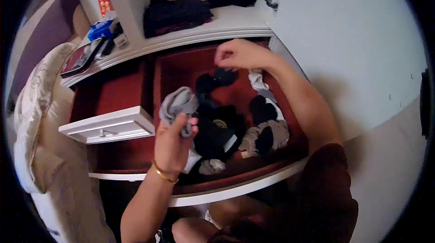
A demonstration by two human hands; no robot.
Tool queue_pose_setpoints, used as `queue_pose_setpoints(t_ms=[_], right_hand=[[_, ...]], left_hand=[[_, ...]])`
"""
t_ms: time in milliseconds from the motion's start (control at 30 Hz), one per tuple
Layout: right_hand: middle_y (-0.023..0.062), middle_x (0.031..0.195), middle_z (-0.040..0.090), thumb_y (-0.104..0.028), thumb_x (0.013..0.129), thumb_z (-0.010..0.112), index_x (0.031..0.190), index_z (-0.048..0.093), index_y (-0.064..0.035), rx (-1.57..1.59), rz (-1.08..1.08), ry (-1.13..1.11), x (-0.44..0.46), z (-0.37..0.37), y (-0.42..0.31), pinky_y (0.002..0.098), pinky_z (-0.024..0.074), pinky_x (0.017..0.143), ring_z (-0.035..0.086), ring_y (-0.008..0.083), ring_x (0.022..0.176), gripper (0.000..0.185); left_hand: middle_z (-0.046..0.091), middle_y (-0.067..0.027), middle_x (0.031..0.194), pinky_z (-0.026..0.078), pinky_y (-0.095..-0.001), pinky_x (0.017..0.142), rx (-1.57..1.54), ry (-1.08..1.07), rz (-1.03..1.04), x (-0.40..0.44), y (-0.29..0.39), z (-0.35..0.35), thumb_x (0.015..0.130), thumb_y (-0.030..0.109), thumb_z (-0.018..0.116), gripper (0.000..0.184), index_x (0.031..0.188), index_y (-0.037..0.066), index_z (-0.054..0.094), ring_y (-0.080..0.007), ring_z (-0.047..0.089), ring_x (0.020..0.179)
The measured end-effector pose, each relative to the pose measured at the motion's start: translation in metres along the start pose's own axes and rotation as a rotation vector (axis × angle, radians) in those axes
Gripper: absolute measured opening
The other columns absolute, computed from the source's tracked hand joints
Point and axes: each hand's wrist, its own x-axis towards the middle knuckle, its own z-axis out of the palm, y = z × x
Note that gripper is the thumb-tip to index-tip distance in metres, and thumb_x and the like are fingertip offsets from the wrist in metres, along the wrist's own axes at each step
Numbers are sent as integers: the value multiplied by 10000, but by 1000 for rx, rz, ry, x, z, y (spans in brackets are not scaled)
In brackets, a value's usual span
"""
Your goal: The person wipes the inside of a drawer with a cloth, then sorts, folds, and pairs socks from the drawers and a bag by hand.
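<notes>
My left hand (pixel 176 136) is closed around a bunched grey sock (pixel 179 102), held up over the left part of the large drawer (pixel 272 157). Above the drawer's back part is my right hand (pixel 240 54), its fingers curled and pinched downward. A rolled black sock (pixel 224 76) lies directly under those fingertips; whether they grip it I cannot tell. Dark clothing (pixel 219 129) lies bunched in the drawer's middle. Along the right side sit a white sock (pixel 256 80), a black sock bundle (pixel 262 109) and beige rolled socks (pixel 277 133). Another pale bundle (pixel 212 166) rests near the front.
A small drawer (pixel 108 125) with a white front stands pulled out on the left. Folded dark clothes (pixel 176 14) lie on the shelf above. A blue packet (pixel 100 30) and a dark-rimmed tray (pixel 81 57) sit on the left ledge. The white cabinet door (pixel 344 30) is open at right.
</notes>
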Motion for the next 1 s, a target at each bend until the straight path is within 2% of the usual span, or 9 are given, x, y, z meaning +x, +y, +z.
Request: queue_pose_setpoints(t_ms=[100,200,333,400,500,567,667,867,1000], right_hand=[[116,814,692,-183,734,736,829,691,-24,-948,440,-12,-16,9,84,348,544,654,660,219,720,191],[114,788,687,-179,709,744,846,684,-21,-573,733,-345,-31,30,108,381,536,562,636,232,595,218],[76,793,662,-221,717,754,832,672,-53,-599,750,-501,-28,62,117,356,514,554,615,188,632,220],[43,839,646,-229,737,747,906,654,-81,1,578,-469,-26,67,167,323,497,578,602,165,703,243],[-21,913,611,-231,779,727,1078,589,-119,691,292,-184,-27,40,113,259,461,658,563,116,809,348],[-7,954,626,-192,815,695,1147,539,-91,793,153,-153,-20,7,79,251,472,721,584,103,833,381],[58,1045,639,-125,847,647,1128,535,-24,829,-114,-48,-9,-16,39,236,482,819,614,118,928,320],[63,1013,643,-106,845,637,1145,552,-38,914,-220,-204,-10,9,-52,263,495,801,610,120,914,319],[50,936,652,-124,818,661,979,621,-23,270,-530,-92,-1,49,-75,267,490,727,593,111,855,194]], left_hand=[[620,-39,992,519,-246,658,-29,67,-15,-1,5,-3,923,81,554,262,1184,95,531,-118,599,776],[611,-35,983,508,-244,658,-12,88,-25,-2,7,-2,924,88,552,257,1179,91,525,-115,591,775],[623,-27,976,527,-227,657,29,54,-6,-9,7,5,931,110,560,196,1117,51,555,-95,593,779],[624,-25,967,526,-227,661,30,58,-22,-10,7,3,931,116,561,191,1110,50,560,-95,593,781],[627,-19,962,513,-231,668,30,76,0,-6,5,-4,937,137,556,190,1107,52,565,-97,593,793],[629,-16,969,507,-232,669,36,105,20,-3,3,-6,939,143,553,196,1112,51,565,-99,596,793],[627,-17,1023,491,-265,687,33,152,15,0,3,-6,926,151,574,242,1163,121,534,-116,602,821],[626,-19,1044,494,-271,705,-98,21,-37,-6,13,17,921,208,595,315,1218,132,523,-125,611,883],[614,-15,1067,492,-250,676,-19,-40,22,-11,13,22,919,207,596,331,1232,133,516,-128,600,919]])
